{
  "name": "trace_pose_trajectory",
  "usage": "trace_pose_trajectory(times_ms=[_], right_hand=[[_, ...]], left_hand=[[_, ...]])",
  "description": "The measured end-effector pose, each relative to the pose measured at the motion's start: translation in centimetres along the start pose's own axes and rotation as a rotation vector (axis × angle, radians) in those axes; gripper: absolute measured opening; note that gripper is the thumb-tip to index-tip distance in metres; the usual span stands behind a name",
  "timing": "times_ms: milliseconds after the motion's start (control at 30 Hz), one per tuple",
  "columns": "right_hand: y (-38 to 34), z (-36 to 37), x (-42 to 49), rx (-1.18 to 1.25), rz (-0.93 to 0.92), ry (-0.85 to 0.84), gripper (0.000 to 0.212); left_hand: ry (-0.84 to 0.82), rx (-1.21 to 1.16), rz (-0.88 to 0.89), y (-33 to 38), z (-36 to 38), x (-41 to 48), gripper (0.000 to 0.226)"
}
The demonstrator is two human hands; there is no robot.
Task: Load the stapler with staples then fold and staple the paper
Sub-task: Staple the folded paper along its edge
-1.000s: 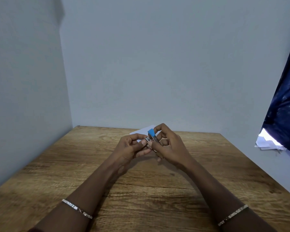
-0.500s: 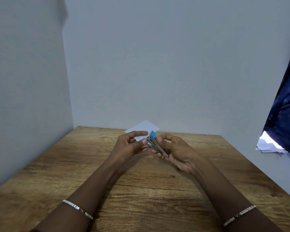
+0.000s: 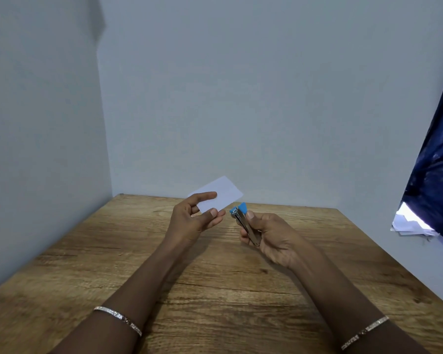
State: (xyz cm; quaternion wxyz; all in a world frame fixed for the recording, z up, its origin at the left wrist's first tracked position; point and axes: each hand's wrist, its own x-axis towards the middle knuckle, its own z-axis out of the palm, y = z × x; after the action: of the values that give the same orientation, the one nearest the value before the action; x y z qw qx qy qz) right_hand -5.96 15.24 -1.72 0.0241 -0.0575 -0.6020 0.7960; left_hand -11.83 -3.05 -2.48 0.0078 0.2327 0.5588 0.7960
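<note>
Stapler position is above the tabletop, clear of the wood, inside the right hand. The metal body is wrapped by the curled fingers, and the thumb is laid along its upper side near the blue end. This grip is judged to keep the tool steady for one-handed squeezing while the front is left exposed.

The long axis of the stapler is set on a slant. The rear end lies low in the palm, toward the person. The blue-tipped front end is raised and directed away and slightly left, toward the paper and the left hand. Whether staples are seated inside, or whether the magazine is fully shut, cannot be told at this size.

The left hand is held apart from the right, just beside the stapler's front end. Its fingers are extended and relaxed, and nothing is seen to be gripped. The forefinger is seen across the lower left of the paper; contact cannot be confirmed.

The paper is a small white rectangle at the far edge of the tabletop, and its upper corner is seen against the back wall. No fold is visible. Its long axis runs from lower left to upper right.

Folding and stapling are judged to be outstanding. The free left hand is judged to be placed for taking up the paper.
</note>
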Motion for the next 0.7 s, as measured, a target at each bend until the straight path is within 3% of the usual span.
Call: trace_pose_trajectory(times_ms=[333,700], right_hand=[[0.03,-0.43,0.18,0.014,0.0,-0.027,0.017],[0.59,-0.15,0.65,0.097,-0.028,-0.14,0.026]], left_hand=[[-0.052,-0.019,-0.022,-0.06,-0.01,-0.24,0.036],[-0.049,0.255,0.04,0.2,0.68,-0.59,0.036]])
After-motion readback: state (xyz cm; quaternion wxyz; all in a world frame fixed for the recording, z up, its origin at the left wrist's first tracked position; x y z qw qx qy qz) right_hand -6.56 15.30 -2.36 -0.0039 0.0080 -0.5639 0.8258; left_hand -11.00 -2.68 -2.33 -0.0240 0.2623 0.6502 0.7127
